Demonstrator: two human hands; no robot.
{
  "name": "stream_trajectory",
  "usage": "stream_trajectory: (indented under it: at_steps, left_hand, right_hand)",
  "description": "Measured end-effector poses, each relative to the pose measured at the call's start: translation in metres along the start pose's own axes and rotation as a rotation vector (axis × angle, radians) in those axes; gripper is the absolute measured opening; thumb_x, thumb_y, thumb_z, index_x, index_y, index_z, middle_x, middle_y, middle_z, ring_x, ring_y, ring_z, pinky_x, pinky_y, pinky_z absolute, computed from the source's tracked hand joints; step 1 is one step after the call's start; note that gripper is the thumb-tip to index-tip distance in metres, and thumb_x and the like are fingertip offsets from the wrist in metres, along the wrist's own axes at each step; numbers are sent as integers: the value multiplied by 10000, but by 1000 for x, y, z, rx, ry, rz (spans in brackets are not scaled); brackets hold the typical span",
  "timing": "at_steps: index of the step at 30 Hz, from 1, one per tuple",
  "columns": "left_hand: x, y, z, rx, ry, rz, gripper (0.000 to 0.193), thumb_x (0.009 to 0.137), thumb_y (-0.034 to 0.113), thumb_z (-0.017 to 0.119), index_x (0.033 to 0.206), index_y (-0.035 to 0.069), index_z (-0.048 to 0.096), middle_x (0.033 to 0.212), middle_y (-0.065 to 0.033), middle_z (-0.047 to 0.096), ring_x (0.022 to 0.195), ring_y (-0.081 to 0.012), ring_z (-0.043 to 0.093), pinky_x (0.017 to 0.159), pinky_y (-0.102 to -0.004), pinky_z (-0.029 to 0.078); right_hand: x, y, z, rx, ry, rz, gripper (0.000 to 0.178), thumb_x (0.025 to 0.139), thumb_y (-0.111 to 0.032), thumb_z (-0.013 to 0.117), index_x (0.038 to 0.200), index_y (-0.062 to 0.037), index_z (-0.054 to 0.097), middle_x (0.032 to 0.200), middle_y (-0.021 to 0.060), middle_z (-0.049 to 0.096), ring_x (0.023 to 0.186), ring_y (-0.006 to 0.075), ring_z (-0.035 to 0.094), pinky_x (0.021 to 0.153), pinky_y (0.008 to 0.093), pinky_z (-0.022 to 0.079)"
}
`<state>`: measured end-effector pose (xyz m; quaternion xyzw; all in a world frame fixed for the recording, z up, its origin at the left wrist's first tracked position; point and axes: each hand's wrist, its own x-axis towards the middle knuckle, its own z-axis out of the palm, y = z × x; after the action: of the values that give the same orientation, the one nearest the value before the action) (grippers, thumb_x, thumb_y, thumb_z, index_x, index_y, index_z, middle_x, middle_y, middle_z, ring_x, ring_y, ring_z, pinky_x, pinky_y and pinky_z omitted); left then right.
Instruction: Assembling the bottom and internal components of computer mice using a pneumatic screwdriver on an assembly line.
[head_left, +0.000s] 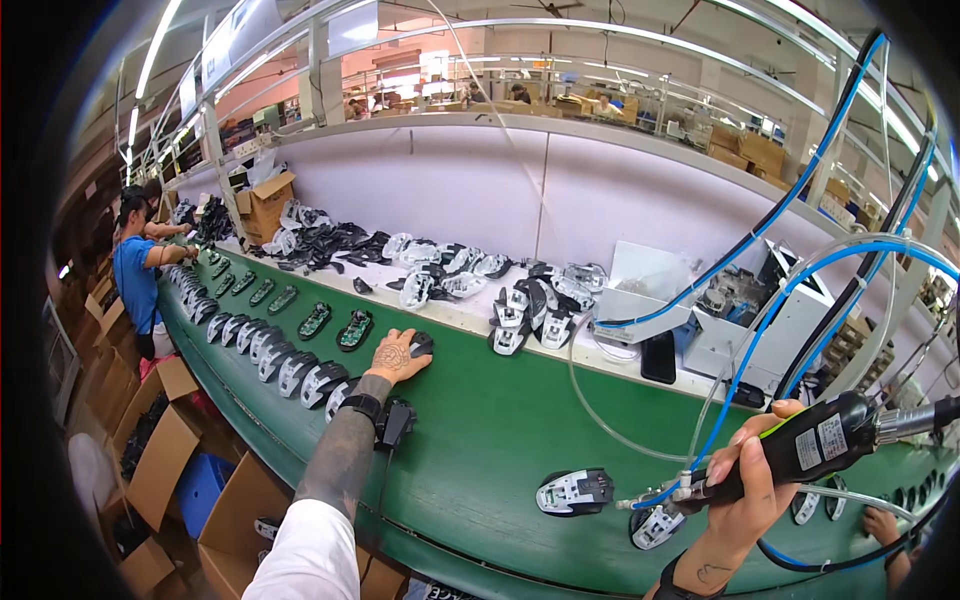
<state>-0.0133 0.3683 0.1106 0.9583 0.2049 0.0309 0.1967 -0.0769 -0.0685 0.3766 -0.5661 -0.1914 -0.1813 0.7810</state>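
Reaching to the far side of the green belt, my left hand [398, 358] has its fingers closed over a dark computer mouse part [421, 344], which they partly hide. Close by lies an open mouse base with a green circuit board [354, 330]. At the lower right my right hand [745, 485] is wrapped round a black powered screwdriver [820, 440], held nearly level with its tip end toward the left. Below that tip end is a black-and-white mouse assembly [657, 527], partly covered by the tool. Another mouse assembly [575, 492] lies just left of it.
Rows of mouse shells [295, 372] line the belt [470, 450] at left. Loose white and black shells [510, 315] lie along the back ledge. Blue air hoses [755, 335] loop across the right. A white screw-feeder-like box [735, 345] stands behind. A co-worker [137, 270] works far left.
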Motion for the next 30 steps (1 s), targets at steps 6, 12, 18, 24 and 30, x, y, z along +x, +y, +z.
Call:
stream_trajectory:
  at_steps: [6, 12, 18, 24, 30]
  left_hand:
    - [9, 3, 1, 29, -11, 1, 826, 751, 493, 616, 1350, 34, 278, 1321, -241, 328, 1201, -409, 376, 1013, -422, 331]
    - [-9, 37, -12, 120, -131, -40, 733, 698, 466, 641, 1217, 8, 400, 1195, -297, 421, 1093, -414, 491, 913, -431, 430]
    - [-107, 155, -9, 95, -288, 323, 755, 657, 472, 629, 1240, 33, 435, 1078, -328, 494, 982, -430, 540, 852, -420, 471]
    - [-172, 218, 10, -294, -408, 538, 663, 757, 421, 609, 1329, 163, 395, 1091, -276, 505, 903, -387, 583, 775, -420, 506]
    - [-185, 241, 24, -1426, -850, -29, 524, 843, 243, 559, 1321, 120, 381, 1068, -111, 520, 777, -233, 585, 613, -338, 521]
  right_hand:
    - [7, 2, 4, 46, -32, -34, 407, 777, 33, 546, 1155, 8, 398, 801, 93, 523, 527, 105, 489, 464, 217, 422]
    - [4, 1, 3, -2, -38, 26, 371, 777, 19, 567, 1122, 8, 430, 779, 94, 548, 508, 112, 506, 470, 225, 422]
    - [-8, -16, -1, -20, -16, -37, 358, 801, 6, 548, 1133, 19, 415, 779, 106, 540, 491, 119, 507, 453, 225, 421]
    - [-3, -18, -8, 33, 102, -107, 367, 776, 25, 556, 1118, 6, 423, 788, 93, 554, 508, 105, 494, 470, 222, 425]
    - [5, -12, -11, 113, 99, -221, 392, 829, -26, 522, 1192, 1, 376, 866, 122, 545, 518, 132, 496, 455, 247, 415]
